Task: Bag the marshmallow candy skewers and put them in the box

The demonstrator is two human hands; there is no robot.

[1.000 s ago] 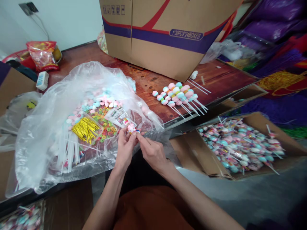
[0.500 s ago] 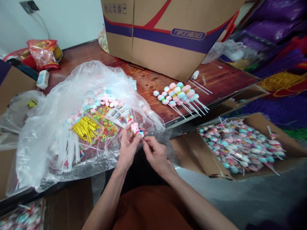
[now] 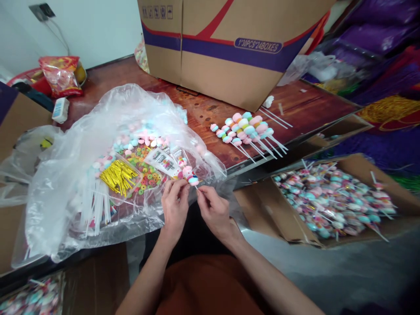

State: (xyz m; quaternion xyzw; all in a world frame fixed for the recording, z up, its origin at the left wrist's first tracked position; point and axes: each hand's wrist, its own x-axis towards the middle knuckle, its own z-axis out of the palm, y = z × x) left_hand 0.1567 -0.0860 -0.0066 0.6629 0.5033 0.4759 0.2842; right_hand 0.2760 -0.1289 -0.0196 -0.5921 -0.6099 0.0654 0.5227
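A marshmallow skewer [image 3: 187, 171] in pink, white and blue tilts up over the plastic sheet, apparently in a clear wrapper. Its thin white stick is pinched near the bottom by my right hand [image 3: 215, 212], thumb against forefinger. My left hand [image 3: 175, 205] is closed beside the lowest marshmallow, fingertips pressed together; whatever they grip is too small to make out. Just beyond the skewer lie printed clear packets [image 3: 162, 162]. Gold twist ties [image 3: 118, 176] fill a clear tray to the left, with colourful ring candies [image 3: 149, 170] next to them.
More marshmallow skewers [image 3: 244, 127] rest on the wooden table [image 3: 200, 109] at the right. An open carton [image 3: 282, 218] of wrapped skewers stands below, right. A large cardboard box [image 3: 223, 48] occupies the back. Crumpled clear plastic [image 3: 65, 175] spreads over the left, near white sticks [image 3: 95, 205].
My left fingers have slid down off the marshmallows to beside the lowest one, leaving more of the skewer showing. My right hand still pinches the stick.
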